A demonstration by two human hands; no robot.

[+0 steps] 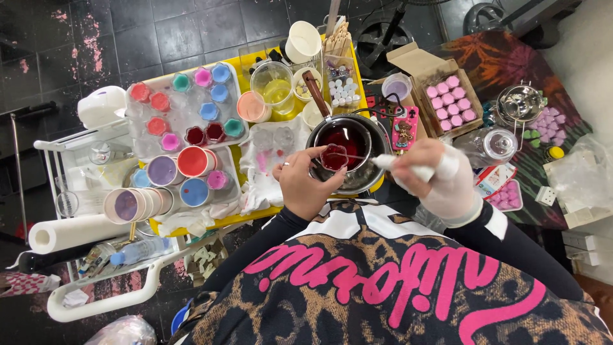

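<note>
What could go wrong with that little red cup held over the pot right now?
1. The small cup of red liquid is pinched only at its rim by the left hand, so it could tip into the metal pot.
2. The gloved right hand works a thin tool at the cup; a nudge might splash red liquid onto the white cloth.

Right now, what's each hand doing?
Left hand: closed on a small red cup over the pot.
Right hand, gloved: closed on a white tool.
</note>
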